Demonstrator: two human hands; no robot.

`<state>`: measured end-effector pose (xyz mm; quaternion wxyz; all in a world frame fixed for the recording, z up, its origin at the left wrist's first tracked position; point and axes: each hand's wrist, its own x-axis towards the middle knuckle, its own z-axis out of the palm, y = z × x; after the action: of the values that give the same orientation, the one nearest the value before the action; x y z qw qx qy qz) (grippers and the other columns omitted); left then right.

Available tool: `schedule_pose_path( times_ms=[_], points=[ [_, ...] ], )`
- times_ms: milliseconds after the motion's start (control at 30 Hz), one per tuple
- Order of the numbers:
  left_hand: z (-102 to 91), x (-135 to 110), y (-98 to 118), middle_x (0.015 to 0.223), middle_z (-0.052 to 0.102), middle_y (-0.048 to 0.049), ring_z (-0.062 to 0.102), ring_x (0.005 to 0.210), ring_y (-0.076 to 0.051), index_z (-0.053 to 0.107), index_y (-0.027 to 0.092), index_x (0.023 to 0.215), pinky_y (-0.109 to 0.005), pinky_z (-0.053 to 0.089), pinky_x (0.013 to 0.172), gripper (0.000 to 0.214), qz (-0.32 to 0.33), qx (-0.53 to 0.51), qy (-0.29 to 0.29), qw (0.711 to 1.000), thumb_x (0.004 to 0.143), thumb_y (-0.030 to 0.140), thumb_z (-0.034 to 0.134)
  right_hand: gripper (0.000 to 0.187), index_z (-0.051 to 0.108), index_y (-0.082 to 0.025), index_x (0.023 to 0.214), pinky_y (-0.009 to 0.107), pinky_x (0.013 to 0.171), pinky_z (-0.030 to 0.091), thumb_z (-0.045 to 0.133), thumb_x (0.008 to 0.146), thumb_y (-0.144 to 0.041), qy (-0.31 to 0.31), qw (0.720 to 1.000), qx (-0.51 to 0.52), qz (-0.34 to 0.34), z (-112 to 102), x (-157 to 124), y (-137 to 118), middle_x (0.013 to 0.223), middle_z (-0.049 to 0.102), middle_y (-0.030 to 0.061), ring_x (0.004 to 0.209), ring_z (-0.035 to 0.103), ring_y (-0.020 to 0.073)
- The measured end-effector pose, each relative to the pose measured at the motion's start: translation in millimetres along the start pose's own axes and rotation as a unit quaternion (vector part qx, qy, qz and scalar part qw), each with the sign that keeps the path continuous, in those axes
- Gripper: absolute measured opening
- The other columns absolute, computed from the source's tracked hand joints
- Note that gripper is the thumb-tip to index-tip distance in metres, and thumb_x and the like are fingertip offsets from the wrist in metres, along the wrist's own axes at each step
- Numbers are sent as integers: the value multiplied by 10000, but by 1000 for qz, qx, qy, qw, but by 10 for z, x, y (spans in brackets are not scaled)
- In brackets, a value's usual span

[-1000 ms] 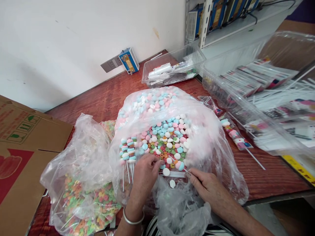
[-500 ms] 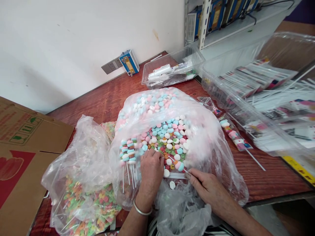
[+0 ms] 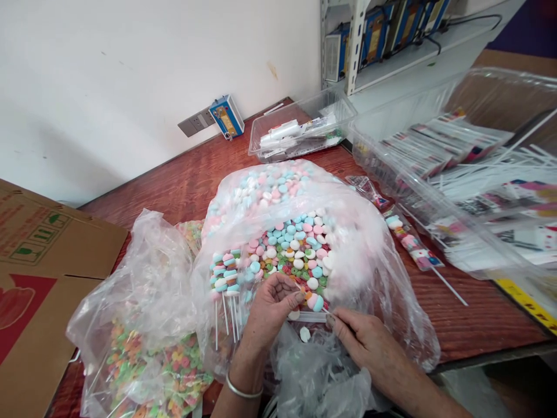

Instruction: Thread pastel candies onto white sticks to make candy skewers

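Note:
My right hand (image 3: 361,337) pinches the white stick of a candy skewer (image 3: 315,301) at its lower end. Pink and blue marshmallow pieces and an orange gummy ring are threaded on that stick. My left hand (image 3: 274,307) is closed at the skewer's far tip, thumb and forefinger pinching a small orange gummy ring, partly hidden by the fingers. Just beyond both hands lies a pile of marshmallow pieces (image 3: 289,232) and gummy rings in an open clear plastic bag (image 3: 369,249). Several finished candy skewers (image 3: 225,273) lie side by side left of my left hand.
A plastic bag of gummy rings (image 3: 152,360) lies at left beside a cardboard box (image 3: 39,255). Clear bins (image 3: 300,125) with packaging stand behind, and a larger bin (image 3: 418,197) of wrapped skewers at right. A wrapped candy skewer (image 3: 411,241) lies near it.
My left hand has come out of the candy pile toward me and right, to the skewer's tip, now pinching a gummy ring. My right hand keeps its hold on the stick.

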<state>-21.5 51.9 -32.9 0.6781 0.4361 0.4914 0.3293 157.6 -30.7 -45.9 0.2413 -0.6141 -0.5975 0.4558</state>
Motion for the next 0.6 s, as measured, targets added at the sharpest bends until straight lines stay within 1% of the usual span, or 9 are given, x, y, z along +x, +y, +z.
schedule_pose_path(
  times_ms=[100,133,200,267,367,467,500,567,600],
  points=[
    [25,9,-7,732,665,1,591,608,-100,633,163,932,-199,445,550,342,-28,-52,-16,998,684,311,817,288,531,-216,731,286,612,393,342,948,-233,42,998,-25,-26,14,-27,-28,724,641,25,664,597,182],
    [33,8,-6,738,666,-6,590,612,-99,646,156,913,-198,444,553,331,-36,-66,-21,997,685,325,816,279,545,-215,765,289,636,411,334,947,-220,48,998,-25,-43,16,-33,-31,762,649,34,699,608,187],
    [51,0,3,730,666,-14,577,607,-93,655,143,813,-194,439,554,293,-44,-80,-28,995,680,346,818,277,583,-214,862,294,691,446,321,953,-219,46,996,-7,-71,21,-37,-22,857,670,55,786,629,199],
    [75,-15,18,698,656,-12,558,591,-89,651,138,737,-194,435,550,287,-45,-66,-39,996,665,351,828,279,603,-219,913,296,703,468,328,952,-236,41,996,16,-77,31,-30,-1,878,680,59,801,638,206],
    [117,-36,51,685,650,-18,546,590,-93,676,130,742,-204,446,559,275,-45,-20,-77,996,676,356,818,297,627,-221,941,303,678,482,332,938,-261,42,996,50,-63,65,5,22,798,667,48,719,626,209],
    [135,-31,88,687,651,-21,544,592,-93,692,127,780,-207,447,569,259,-41,8,-102,994,711,357,787,325,648,-213,1019,322,726,489,353,935,-320,30,991,118,-60,110,65,19,807,655,49,759,618,220],
    [129,-18,103,694,655,-24,552,596,-97,688,127,778,-211,449,573,254,-40,16,-103,994,716,355,781,335,653,-211,1020,315,709,487,362,938,-354,24,987,151,-51,123,85,19,782,639,40,745,606,216],
    [92,34,145,724,672,-29,581,612,-119,683,139,824,-235,468,588,258,-37,38,-95,994,712,351,777,366,660,-209,982,276,598,454,381,941,-442,15,975,221,-16,141,116,30,673,564,2,631,543,182],
    [63,73,173,753,684,-33,598,629,-135,684,149,874,-251,480,599,265,-31,60,-82,994,722,352,763,389,658,-208,961,252,529,410,391,937,-489,14,967,254,8,144,124,44,620,505,-21,560,482,157]
  ],
)
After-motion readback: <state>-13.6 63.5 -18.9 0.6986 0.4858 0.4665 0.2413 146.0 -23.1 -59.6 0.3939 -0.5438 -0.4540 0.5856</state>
